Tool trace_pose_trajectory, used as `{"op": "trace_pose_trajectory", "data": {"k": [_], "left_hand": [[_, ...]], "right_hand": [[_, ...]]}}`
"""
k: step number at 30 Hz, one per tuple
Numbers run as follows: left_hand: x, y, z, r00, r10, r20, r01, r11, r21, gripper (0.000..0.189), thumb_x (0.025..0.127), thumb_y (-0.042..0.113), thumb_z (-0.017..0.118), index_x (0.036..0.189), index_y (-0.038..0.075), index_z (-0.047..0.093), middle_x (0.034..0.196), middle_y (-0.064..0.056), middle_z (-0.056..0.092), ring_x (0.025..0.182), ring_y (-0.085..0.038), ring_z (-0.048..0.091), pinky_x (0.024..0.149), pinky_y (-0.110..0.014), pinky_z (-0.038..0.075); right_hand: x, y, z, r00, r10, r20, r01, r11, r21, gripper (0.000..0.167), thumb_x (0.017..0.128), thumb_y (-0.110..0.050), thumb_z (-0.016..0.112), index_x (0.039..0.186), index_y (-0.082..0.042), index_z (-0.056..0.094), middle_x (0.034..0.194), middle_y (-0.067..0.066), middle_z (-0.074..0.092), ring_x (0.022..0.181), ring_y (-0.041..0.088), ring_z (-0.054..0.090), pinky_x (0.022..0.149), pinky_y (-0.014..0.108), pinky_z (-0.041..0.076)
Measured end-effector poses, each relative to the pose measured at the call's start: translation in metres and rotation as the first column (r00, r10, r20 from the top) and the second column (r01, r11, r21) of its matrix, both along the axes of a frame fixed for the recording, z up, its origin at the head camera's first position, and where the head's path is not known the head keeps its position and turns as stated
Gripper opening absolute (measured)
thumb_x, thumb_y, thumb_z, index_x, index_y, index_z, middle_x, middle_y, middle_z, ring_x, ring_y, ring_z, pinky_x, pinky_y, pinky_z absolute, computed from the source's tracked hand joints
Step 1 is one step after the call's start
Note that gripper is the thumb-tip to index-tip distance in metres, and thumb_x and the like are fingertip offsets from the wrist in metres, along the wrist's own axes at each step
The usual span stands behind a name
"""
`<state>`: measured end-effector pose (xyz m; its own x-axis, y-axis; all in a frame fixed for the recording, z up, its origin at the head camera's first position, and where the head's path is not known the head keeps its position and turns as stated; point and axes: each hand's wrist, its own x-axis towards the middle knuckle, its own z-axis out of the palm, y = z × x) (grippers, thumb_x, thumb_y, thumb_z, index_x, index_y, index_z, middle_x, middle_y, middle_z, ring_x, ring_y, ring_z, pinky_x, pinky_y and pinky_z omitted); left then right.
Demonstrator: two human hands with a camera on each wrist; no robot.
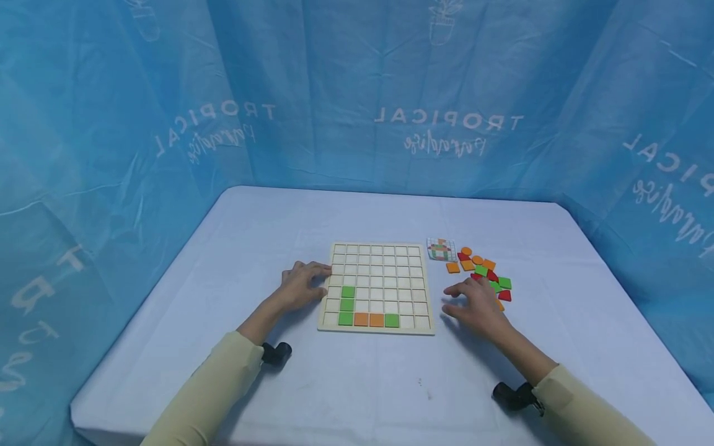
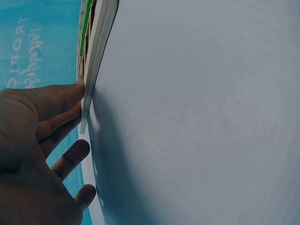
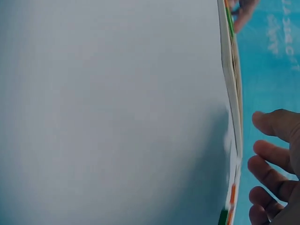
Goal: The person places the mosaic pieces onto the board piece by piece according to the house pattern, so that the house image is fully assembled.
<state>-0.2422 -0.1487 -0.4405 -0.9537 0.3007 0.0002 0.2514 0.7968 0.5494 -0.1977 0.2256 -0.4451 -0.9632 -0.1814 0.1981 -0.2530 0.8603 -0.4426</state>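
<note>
A square wooden grid board (image 1: 379,270) lies flat on the table. Green tiles (image 1: 346,305) stand in a column near its left side, and two orange tiles (image 1: 369,319) with a green tile (image 1: 392,321) at their right continue along the bottom row. At the board's left edge, my left hand (image 1: 299,287) rests with thumb and fingertips against the rim; the left wrist view shows the thumb (image 2: 61,99) right at that edge. My right hand (image 1: 476,308) hovers between the board and the loose pieces, fingers relaxed and apart, holding nothing. It covers part of the pile.
Right of the board are several loose pieces: orange rounds (image 1: 466,251), orange squares (image 1: 453,267), green squares (image 1: 504,283) and red rounded pieces (image 1: 504,296). A small pattern card (image 1: 441,249) lies by the board's upper right corner. Blue curtains (image 1: 346,93) surround the white-covered table (image 1: 357,384).
</note>
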Motion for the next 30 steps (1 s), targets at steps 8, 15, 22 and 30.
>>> {"op": "trace_pose_trajectory", "data": {"k": [8,15,22,30], "left_hand": [[-0.002,0.0,-0.002,1.0,0.005,0.01,-0.005,1.0,-0.008,0.045,0.086,0.014,0.07,0.129,0.007,0.061,0.138,-0.004,0.052,0.115,-0.026,0.041,0.096,-0.051,0.022],[-0.002,-0.001,-0.001,1.0,-0.001,0.011,0.001,1.0,0.0,0.045,0.086,0.014,0.07,0.129,0.007,0.061,0.138,-0.004,0.052,0.114,-0.026,0.041,0.095,-0.051,0.022],[-0.001,-0.001,-0.001,1.0,-0.008,0.001,0.008,1.0,0.007,0.044,0.087,0.013,0.07,0.129,0.007,0.06,0.138,-0.004,0.052,0.116,-0.026,0.04,0.095,-0.052,0.022],[0.0,0.0,-0.001,1.0,-0.006,-0.001,0.006,1.0,0.012,0.044,0.087,0.012,0.07,0.129,0.006,0.06,0.138,-0.006,0.052,0.116,-0.027,0.041,0.095,-0.052,0.022]], "right_hand": [[-0.003,0.029,-0.003,0.996,-0.081,0.046,0.08,0.996,0.029,0.041,0.075,-0.019,0.082,0.11,-0.002,0.07,0.107,0.017,0.065,0.105,0.036,0.042,0.087,0.054,0.034],[-0.002,0.043,-0.004,0.997,-0.064,0.05,0.062,0.997,0.036,0.042,0.075,-0.017,0.082,0.111,-0.001,0.07,0.11,0.02,0.064,0.103,0.036,0.042,0.081,0.051,0.035],[0.003,0.054,-0.005,0.996,-0.079,0.034,0.078,0.996,0.038,0.041,0.073,-0.015,0.083,0.109,0.0,0.07,0.109,0.02,0.062,0.1,0.037,0.042,0.077,0.049,0.035],[0.009,0.064,-0.008,0.993,-0.113,0.031,0.112,0.992,0.054,0.041,0.073,-0.017,0.083,0.107,0.001,0.07,0.104,0.02,0.061,0.099,0.038,0.041,0.075,0.049,0.035]]}}
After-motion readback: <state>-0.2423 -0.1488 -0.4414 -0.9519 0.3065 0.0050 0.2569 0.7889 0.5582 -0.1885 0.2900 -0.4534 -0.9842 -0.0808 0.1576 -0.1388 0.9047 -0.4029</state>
